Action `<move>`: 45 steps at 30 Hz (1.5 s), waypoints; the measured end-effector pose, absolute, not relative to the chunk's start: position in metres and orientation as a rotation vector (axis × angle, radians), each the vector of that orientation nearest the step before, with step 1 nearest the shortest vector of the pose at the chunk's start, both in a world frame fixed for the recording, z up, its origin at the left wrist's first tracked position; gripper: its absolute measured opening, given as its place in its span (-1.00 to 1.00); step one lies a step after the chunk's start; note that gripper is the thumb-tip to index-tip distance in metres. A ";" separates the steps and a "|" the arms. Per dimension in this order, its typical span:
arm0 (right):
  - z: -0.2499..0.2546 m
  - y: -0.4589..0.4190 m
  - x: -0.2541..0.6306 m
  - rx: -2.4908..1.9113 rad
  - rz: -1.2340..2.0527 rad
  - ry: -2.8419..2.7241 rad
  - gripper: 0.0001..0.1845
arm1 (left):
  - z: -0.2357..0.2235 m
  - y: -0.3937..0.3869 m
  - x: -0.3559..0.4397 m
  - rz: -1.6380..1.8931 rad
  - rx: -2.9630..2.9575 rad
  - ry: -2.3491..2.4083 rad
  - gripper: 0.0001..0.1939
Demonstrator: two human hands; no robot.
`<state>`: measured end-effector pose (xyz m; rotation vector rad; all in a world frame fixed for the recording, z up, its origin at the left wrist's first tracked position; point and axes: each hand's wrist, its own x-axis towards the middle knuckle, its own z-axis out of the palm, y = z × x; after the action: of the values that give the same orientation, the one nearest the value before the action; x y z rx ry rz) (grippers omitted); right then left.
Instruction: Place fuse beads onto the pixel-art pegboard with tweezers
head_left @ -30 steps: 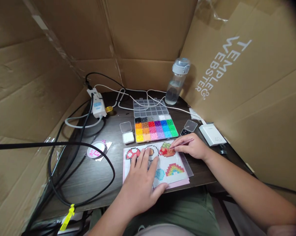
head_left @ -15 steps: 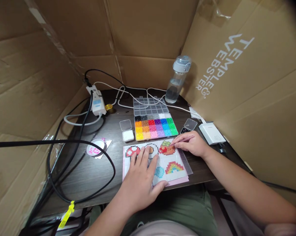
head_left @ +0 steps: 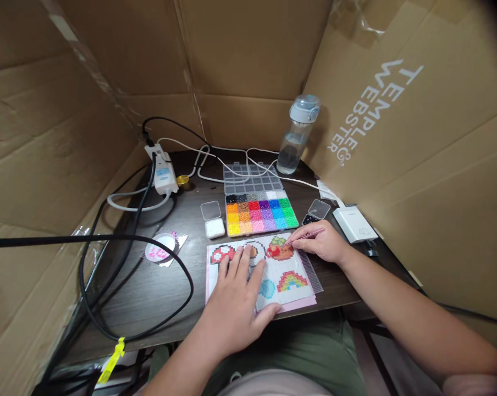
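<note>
Pinching a slim pink tool (head_left: 315, 232) in your right hand (head_left: 326, 245), you hold its tip at the red-and-orange picture on the far right part of the pattern sheet (head_left: 269, 270); whether the tip touches is too small to tell. Your left hand (head_left: 236, 308) lies flat with fingers spread across the left and middle of the sheet, just as it did a second ago. Little else differs since then: the scene sits slightly higher in your view, the tool remains at the same picture, and the red cluster (head_left: 274, 251) there looks unchanged. The open bead case (head_left: 252, 186) stays just beyond the sheet's far edge, the box of white beads (head_left: 215, 235) past its far left corner, and the white round dish (head_left: 166, 242) with pink pieces left of it.
</note>
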<state>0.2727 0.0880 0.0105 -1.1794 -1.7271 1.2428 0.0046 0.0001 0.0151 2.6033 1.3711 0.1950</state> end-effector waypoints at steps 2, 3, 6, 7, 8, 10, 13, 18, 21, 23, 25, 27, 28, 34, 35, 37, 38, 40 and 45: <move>0.012 0.088 0.272 -1.185 1.259 -1.714 -0.85 | 0.015 0.000 0.005 0.196 2.597 1.369 -0.22; 0.012 0.087 0.272 -1.188 1.267 -1.702 -0.85 | 0.015 0.000 0.004 0.198 2.594 1.367 -0.22; 0.010 0.086 0.271 -1.198 1.286 -1.633 -0.81 | 0.015 0.000 0.004 0.212 2.589 1.360 -0.22; 0.010 0.086 0.270 -1.195 1.290 -1.599 -0.79 | 0.014 0.000 0.003 0.218 2.586 1.359 -0.22; 0.010 0.087 0.268 -1.188 1.289 -1.560 -0.76 | 0.014 0.000 0.003 0.224 2.582 1.359 -0.22; 0.013 0.091 0.262 -1.178 1.240 -1.492 -0.72 | 0.014 -0.001 0.003 0.231 2.574 1.362 -0.23; 0.023 0.106 0.248 -1.178 1.081 -1.446 -0.69 | 0.014 -0.002 0.002 0.238 2.572 1.368 -0.22; 0.035 0.143 0.216 -1.198 0.898 -1.473 -0.71 | 0.013 -0.003 0.000 0.225 2.572 1.382 -0.22; 0.031 0.157 0.201 -1.216 0.844 -1.517 -0.76 | 0.015 -0.003 0.000 0.219 2.554 1.377 -0.22; 0.027 0.161 0.195 -1.225 0.828 -1.555 -0.81 | 0.017 -0.003 0.000 0.211 2.543 1.371 -0.22; 0.023 0.161 0.192 -1.227 0.822 -1.590 -0.86 | 0.019 -0.003 0.000 0.201 2.536 1.369 -0.22; 0.023 0.160 0.193 -1.224 0.821 -1.613 -0.88 | 0.020 -0.003 0.001 0.193 2.535 1.369 -0.22; 0.023 0.159 0.194 -1.223 0.821 -1.619 -0.88 | 0.020 -0.003 0.001 0.191 2.536 1.371 -0.22; 0.033 0.147 0.207 -1.240 0.824 -1.604 -0.84 | 0.019 -0.003 0.001 0.191 2.543 1.379 -0.21; 0.035 0.143 0.212 -1.242 0.831 -1.601 -0.83 | 0.019 -0.003 0.001 0.185 2.542 1.377 -0.21; 0.038 0.130 0.223 -1.246 0.872 -1.618 -0.83 | 0.019 -0.003 0.001 0.179 2.544 1.376 -0.20; 0.039 0.122 0.229 -1.243 0.914 -1.644 -0.83 | 0.018 -0.003 0.002 0.183 2.546 1.375 -0.20; 0.038 0.107 0.241 -1.209 1.041 -1.742 -0.85 | 0.017 -0.002 0.002 0.201 2.552 1.375 -0.21; 0.023 0.083 0.264 -1.144 1.188 -1.765 -0.87 | 0.014 -0.001 0.003 0.237 2.562 1.368 -0.23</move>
<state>0.2639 0.0831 0.0232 -1.1439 -1.7651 1.1884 0.0025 -0.0013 0.0143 2.5617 1.3679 0.2368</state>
